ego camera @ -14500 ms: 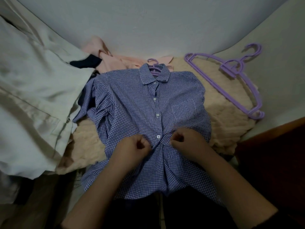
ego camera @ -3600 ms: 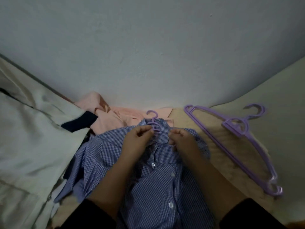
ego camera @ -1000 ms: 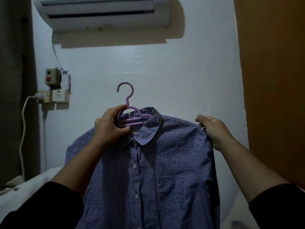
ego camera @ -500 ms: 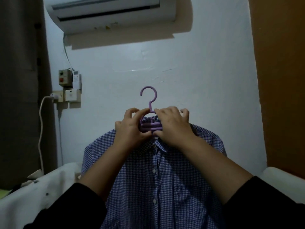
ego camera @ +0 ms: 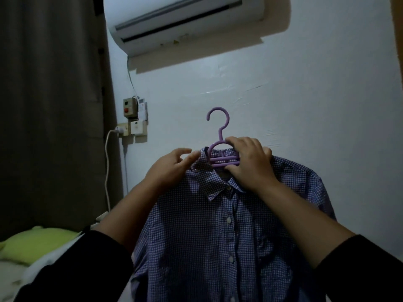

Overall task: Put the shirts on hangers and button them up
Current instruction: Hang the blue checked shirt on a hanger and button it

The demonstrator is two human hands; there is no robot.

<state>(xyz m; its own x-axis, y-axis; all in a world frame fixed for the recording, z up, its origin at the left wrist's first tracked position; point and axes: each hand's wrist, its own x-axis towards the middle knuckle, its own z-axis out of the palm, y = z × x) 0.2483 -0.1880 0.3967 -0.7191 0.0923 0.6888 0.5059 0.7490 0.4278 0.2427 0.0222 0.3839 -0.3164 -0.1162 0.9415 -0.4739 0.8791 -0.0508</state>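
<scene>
A blue-and-white checked shirt [ego camera: 213, 236] hangs buttoned on a purple plastic hanger [ego camera: 220, 138], held up in front of the white wall. My right hand [ego camera: 250, 164] grips the hanger's neck at the collar, fingers curled over its bars. To the left of the collar my left hand [ego camera: 172, 164] has its fingers extended and loose, their tips at the collar's left edge, holding nothing. The hook points up and is free.
An air conditioner [ego camera: 181, 16] is mounted high on the wall. A switch box and socket [ego camera: 134, 118] with a white cable sit to the left, beside a dark curtain [ego camera: 52, 105]. A green pillow [ego camera: 32, 243] lies on the bed at the lower left.
My left hand has let go of the hanger and drawn off to the left; my right hand alone holds it now. The view has swung left and the green pillow has come into sight.
</scene>
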